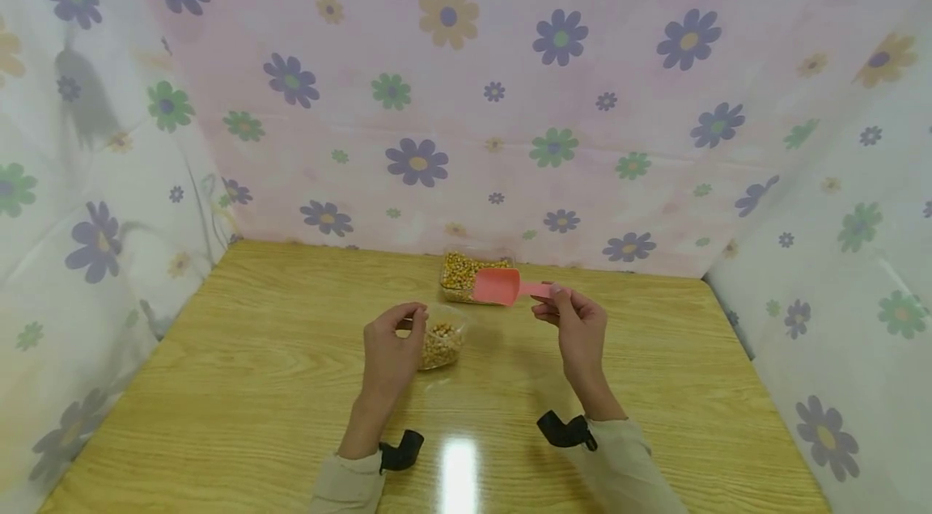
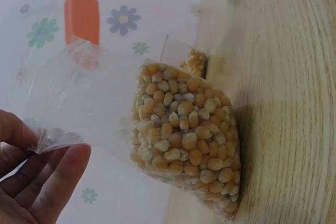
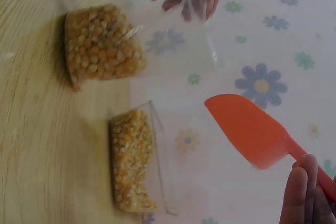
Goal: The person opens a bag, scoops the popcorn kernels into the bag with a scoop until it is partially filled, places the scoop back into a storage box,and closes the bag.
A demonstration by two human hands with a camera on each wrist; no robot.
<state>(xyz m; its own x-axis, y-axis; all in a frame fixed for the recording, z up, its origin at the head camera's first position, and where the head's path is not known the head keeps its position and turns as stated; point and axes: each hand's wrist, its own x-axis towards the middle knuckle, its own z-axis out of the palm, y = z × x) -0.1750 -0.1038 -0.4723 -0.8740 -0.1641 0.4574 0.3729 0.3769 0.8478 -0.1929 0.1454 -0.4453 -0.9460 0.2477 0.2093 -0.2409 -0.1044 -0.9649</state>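
Observation:
A clear plastic bag (image 2: 184, 135) partly filled with corn kernels stands on the table. My left hand (image 1: 393, 348) pinches the bag's upper edge between thumb and fingers, as the left wrist view shows. My right hand (image 1: 580, 332) holds a pink-orange scoop (image 1: 498, 286) by its handle, raised above the table. In the head view the scoop overlaps the front right of a clear rectangular container (image 1: 442, 287) that holds more kernels. In the right wrist view the scoop (image 3: 252, 129) is apart from both bag and container; its inside is not shown clearly.
The wood-patterned table (image 1: 277, 368) reaches back to a flowered cloth (image 1: 364, 133), which also hangs on both sides. The container stands near the back edge, behind the bag. A black wrist camera (image 1: 401, 451) sits on the left forearm, another (image 1: 564, 430) on the right.

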